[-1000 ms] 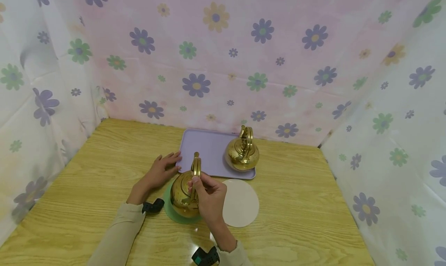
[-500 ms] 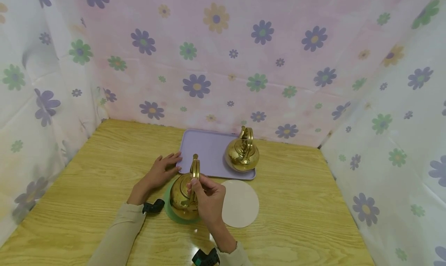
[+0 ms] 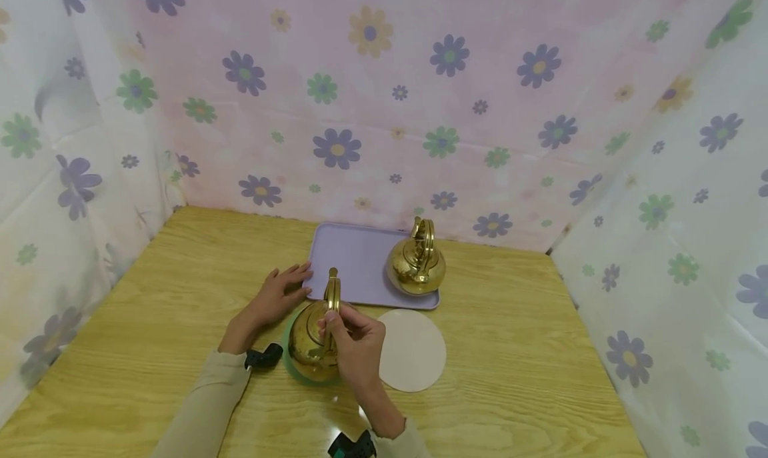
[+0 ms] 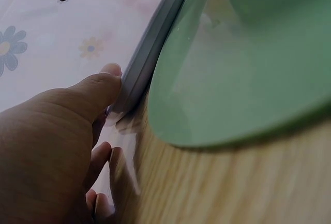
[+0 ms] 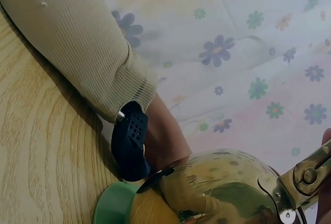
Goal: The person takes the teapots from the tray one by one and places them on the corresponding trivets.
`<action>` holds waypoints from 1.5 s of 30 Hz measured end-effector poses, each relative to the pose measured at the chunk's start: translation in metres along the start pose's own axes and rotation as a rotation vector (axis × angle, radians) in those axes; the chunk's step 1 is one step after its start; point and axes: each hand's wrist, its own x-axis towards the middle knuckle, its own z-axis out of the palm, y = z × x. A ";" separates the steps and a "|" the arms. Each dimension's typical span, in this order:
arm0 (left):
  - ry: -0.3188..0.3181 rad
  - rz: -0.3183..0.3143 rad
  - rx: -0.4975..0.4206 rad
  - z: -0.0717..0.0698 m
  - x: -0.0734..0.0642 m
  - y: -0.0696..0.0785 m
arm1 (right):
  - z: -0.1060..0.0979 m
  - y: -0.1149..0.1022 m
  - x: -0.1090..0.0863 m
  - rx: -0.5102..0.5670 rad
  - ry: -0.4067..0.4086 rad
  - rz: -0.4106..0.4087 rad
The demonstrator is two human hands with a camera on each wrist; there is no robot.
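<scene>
My right hand [image 3: 361, 355] grips the upright handle of a shiny gold kettle [image 3: 307, 351]. In the head view the kettle overlaps a round green mat [image 3: 289, 368]; the right wrist view shows its polished body [image 5: 222, 177] tilted across the frame near the mat's edge [image 5: 114, 203]. Fingers spread, my left hand [image 3: 277, 297] touches the left end of a lilac tray [image 3: 351, 261]. Its thumb meets the tray's rim [image 4: 139, 69] in the left wrist view, beside the green mat [image 4: 222, 94]. A second gold kettle [image 3: 414, 270] stands on the tray's right side.
A round cream mat [image 3: 414, 351] lies to the right of my right hand, in front of the tray. The wood-grain table [image 3: 510, 351] extends to both sides, enclosed by flowered curtains [image 3: 384, 111] at the back, left and right.
My right hand has shifted the gripped kettle slightly left and toward me over the green mat. The left hand, tray and second kettle have stayed put.
</scene>
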 end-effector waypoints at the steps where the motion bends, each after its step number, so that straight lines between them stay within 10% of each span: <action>1: 0.000 -0.002 -0.003 0.000 0.000 0.000 | 0.000 0.000 0.000 0.000 -0.002 -0.001; 45: -0.003 -0.010 -0.001 0.000 -0.001 0.002 | 0.008 0.007 -0.010 -0.005 -0.036 -0.111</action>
